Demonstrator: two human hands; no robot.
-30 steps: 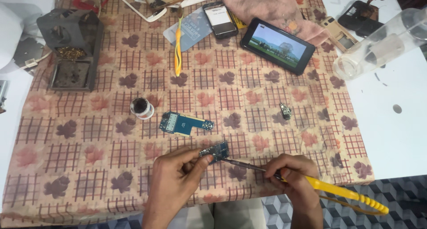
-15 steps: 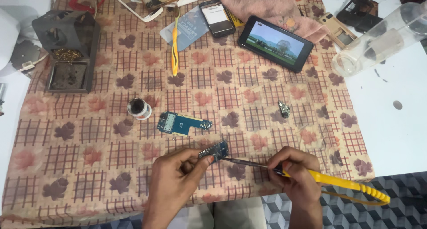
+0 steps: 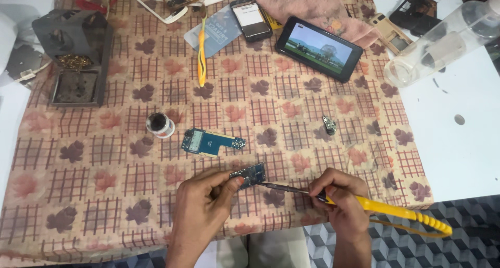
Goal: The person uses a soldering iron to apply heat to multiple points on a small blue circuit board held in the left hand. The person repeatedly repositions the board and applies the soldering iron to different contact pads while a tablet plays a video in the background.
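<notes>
My left hand (image 3: 205, 203) pinches a small blue circuit board (image 3: 250, 174) against the patterned tablecloth near the front edge. My right hand (image 3: 341, 195) grips a yellow-handled soldering iron (image 3: 396, 212). Its dark metal tip reaches left and touches the right edge of the small board. A second, larger blue circuit board (image 3: 211, 142) lies flat just beyond my left hand. A small round tin of dark paste (image 3: 158, 124) stands to its left.
A dark soldering stand (image 3: 78, 54) sits at the back left. A yellow tool (image 3: 202, 54), two phones (image 3: 319, 48), a pink cloth (image 3: 317, 5) and a clear bottle (image 3: 442, 44) lie at the back. A tiny metal part (image 3: 329, 125) rests mid-right.
Both hands stay in nearly the same place with the iron tip at the board. The view has shifted slightly.
</notes>
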